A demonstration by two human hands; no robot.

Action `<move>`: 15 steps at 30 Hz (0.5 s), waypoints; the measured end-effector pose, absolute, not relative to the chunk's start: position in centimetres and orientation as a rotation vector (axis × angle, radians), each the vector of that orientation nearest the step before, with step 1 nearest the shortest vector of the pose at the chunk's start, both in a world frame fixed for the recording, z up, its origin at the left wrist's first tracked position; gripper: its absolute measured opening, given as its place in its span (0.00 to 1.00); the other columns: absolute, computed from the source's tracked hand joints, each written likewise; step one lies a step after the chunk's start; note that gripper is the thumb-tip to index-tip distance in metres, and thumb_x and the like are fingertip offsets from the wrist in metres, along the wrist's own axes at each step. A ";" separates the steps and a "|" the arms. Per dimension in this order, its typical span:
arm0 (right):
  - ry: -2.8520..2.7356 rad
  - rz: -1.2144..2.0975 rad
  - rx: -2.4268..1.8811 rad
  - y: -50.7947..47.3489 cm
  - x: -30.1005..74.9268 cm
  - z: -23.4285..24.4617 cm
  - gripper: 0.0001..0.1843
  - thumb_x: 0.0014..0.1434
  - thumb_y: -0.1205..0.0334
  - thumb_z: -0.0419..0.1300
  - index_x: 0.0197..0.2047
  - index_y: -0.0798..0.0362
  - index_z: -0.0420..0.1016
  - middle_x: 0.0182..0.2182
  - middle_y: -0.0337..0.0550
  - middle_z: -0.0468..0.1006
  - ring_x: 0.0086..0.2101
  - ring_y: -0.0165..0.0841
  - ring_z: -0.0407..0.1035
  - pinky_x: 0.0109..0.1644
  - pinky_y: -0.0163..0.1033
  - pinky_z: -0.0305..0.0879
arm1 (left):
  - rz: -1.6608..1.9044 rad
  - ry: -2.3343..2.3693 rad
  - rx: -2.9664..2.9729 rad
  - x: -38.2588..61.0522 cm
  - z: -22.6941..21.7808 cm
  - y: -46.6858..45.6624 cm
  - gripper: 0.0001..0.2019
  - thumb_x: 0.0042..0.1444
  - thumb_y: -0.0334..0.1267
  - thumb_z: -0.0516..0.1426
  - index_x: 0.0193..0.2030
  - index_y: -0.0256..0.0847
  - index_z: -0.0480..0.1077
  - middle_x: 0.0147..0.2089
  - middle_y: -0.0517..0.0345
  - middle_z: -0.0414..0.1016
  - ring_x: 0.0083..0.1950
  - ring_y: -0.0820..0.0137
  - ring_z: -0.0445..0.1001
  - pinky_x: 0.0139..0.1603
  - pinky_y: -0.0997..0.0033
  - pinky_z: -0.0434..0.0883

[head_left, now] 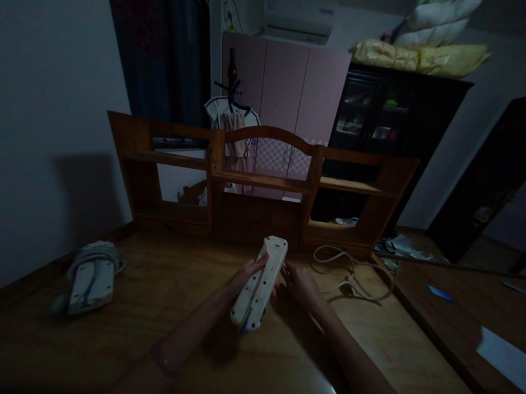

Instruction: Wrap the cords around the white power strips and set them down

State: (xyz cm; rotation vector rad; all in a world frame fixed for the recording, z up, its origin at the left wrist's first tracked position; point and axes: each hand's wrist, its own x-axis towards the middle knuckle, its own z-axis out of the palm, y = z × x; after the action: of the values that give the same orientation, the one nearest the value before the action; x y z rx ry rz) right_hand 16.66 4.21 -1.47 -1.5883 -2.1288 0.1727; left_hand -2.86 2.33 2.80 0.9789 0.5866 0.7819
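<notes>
Both my hands hold a white power strip point(261, 282) above the wooden desk point(161, 286), its long side tilted up toward me. My left hand point(248, 274) is wrapped round its left edge, fingers closed. My right hand point(300, 284) grips the right side near the top, fingers curled. The strip's white cord point(351, 272) lies in loops on the desk to the right of my hands. A second white power strip point(92, 279) with its cord wound round it lies at the desk's left end.
A wooden shelf unit point(264, 182) stands along the back of the desk. Another dark tabletop point(469, 308) with paper on it adjoins at the right. Behind are a pink wardrobe point(295, 87), a dark cabinet and hanging clothes. The room is dim.
</notes>
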 end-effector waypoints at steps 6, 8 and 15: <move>-2.239 -0.181 -1.707 3.6 17.2 -0.6 0.22 0.67 0.51 0.41 0.41 0.52 0.71 0.27 0.48 0.77 0.27 0.35 0.71 0.28 0.36 0.47 | 0.893 0.651 1.145 -4.5 2.7 3.7 0.26 0.55 0.58 0.52 0.41 0.32 0.66 0.33 0.46 0.76 0.27 0.65 0.76 0.23 0.70 0.72; -2.266 -0.257 -1.712 3.4 17.3 -0.2 0.21 0.67 0.51 0.41 0.40 0.51 0.71 0.26 0.47 0.78 0.26 0.34 0.71 0.27 0.35 0.45 | 0.950 0.688 1.160 -4.8 2.4 4.5 0.26 0.54 0.58 0.52 0.43 0.33 0.65 0.32 0.47 0.76 0.27 0.65 0.76 0.25 0.68 0.73; -2.270 -0.346 -1.568 1.9 16.5 1.1 0.17 0.66 0.53 0.45 0.38 0.51 0.71 0.29 0.43 0.78 0.27 0.30 0.70 0.28 0.35 0.45 | 1.142 1.011 1.543 -6.3 2.7 6.2 0.28 0.54 0.58 0.52 0.53 0.39 0.59 0.39 0.50 0.75 0.33 0.65 0.76 0.34 0.64 0.73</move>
State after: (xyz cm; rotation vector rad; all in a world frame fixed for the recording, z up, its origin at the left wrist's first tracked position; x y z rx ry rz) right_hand 16.47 1.86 1.10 -1.5679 -2.2702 -0.3461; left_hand -6.31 6.15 2.66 1.5430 1.0113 1.1420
